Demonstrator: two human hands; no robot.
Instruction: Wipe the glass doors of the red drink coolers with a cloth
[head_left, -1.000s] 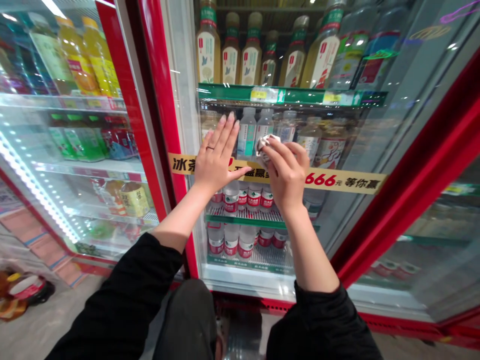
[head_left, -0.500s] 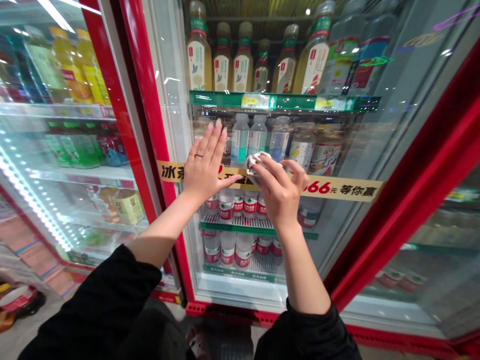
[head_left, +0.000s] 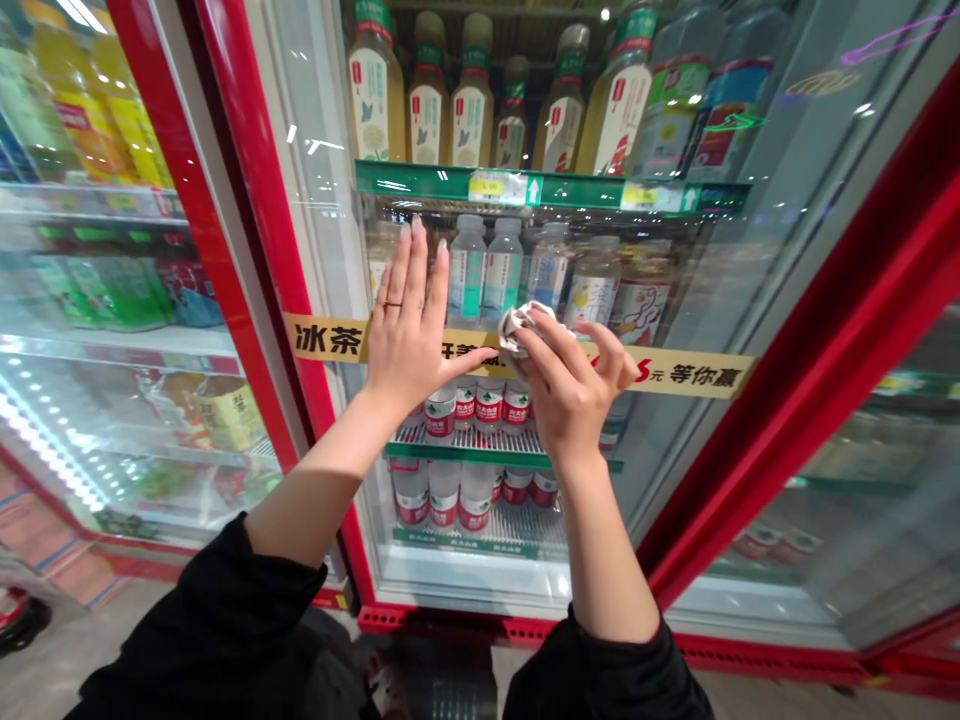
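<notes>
Flat against the glass door (head_left: 675, 450) of a red-framed drinks fridge lies my left hand (head_left: 409, 335), fingers stretched upward and thumb pointing right. It wears a thin ring and covers part of a yellow banner strip (head_left: 330, 340) with black and red characters. Just right of it, my right hand (head_left: 574, 385) pinches a crumpled white tissue or cloth (head_left: 517, 330) against the glass at the banner's upper edge. Its outer fingers are bent and raised. Behind the glass, pale bottles (head_left: 502, 265) show between and above the hands.
Tea bottles (head_left: 469, 100) line the upper shelf; red-labelled water bottles (head_left: 476, 500) stand on the lower ones. A lit fridge with yellow bottles (head_left: 75, 115) is at left, and another glass door (head_left: 862, 500) at right. Red frame posts (head_left: 817, 330) separate them.
The view has shifted, with the fridge appearing further left and slightly higher. My right hand and the tissue have moved a little right along the banner; my left hand stays flat on the glass.
</notes>
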